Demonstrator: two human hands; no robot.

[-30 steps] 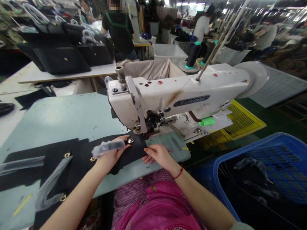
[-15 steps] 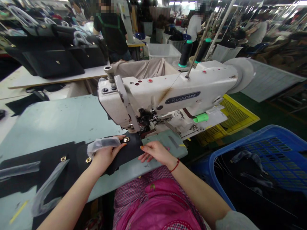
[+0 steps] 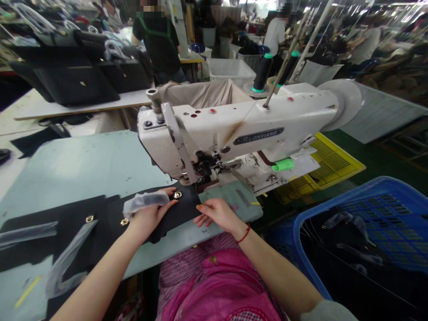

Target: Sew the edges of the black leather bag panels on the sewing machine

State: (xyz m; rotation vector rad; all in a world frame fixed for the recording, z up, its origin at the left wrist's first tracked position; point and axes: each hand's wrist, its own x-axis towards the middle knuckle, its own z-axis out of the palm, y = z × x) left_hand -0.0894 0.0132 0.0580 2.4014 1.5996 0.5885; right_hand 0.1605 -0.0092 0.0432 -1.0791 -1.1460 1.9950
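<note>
Flat on the black bag panel lies my left hand, its thumb and fingers stretched out near a gold-coloured metal fitting. A handle wrapped in clear plastic crosses the back of that hand and hides part of it. My right hand pinches the panel's right edge between thumb and forefinger, the other fingers curled loosely below. The panel's far edge lies by the presser foot of the white sewing machine; the needle itself is hard to make out.
More black panels with wrapped handles spread left over the pale green tabletop. A blue basket holding black pieces stands at right, with yellow crates behind. Black bags sit on the back table. Other people work beyond.
The whole view has shifted slightly, with the machine appearing a little farther right. Both hands keep nearly the same place on the panel.
</note>
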